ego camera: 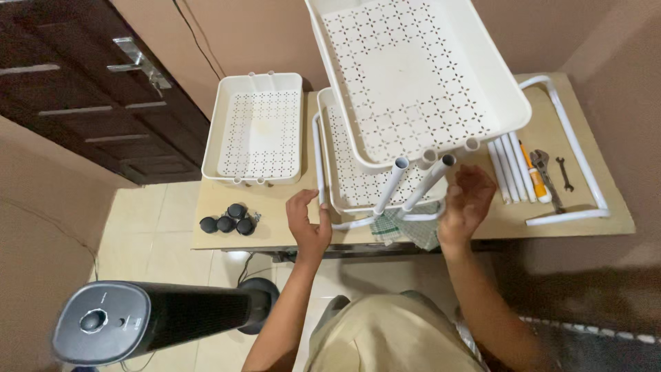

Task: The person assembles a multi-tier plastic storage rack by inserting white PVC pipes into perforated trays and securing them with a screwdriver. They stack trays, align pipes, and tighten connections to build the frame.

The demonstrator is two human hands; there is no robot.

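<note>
1. We have one view only, head-worn, looking steeply down from above the wooden table [606,213].
2. We sit close: the white tray rack [413,76] fills the upper centre frame.

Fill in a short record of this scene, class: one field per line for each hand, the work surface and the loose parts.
Left hand: grips white frame tube
Right hand: open beside two upright white tubes
Raised tray: perforated, white, tilted
Spare tray: flat on table
Loose parts: black caster wheels, wrenches
</note>
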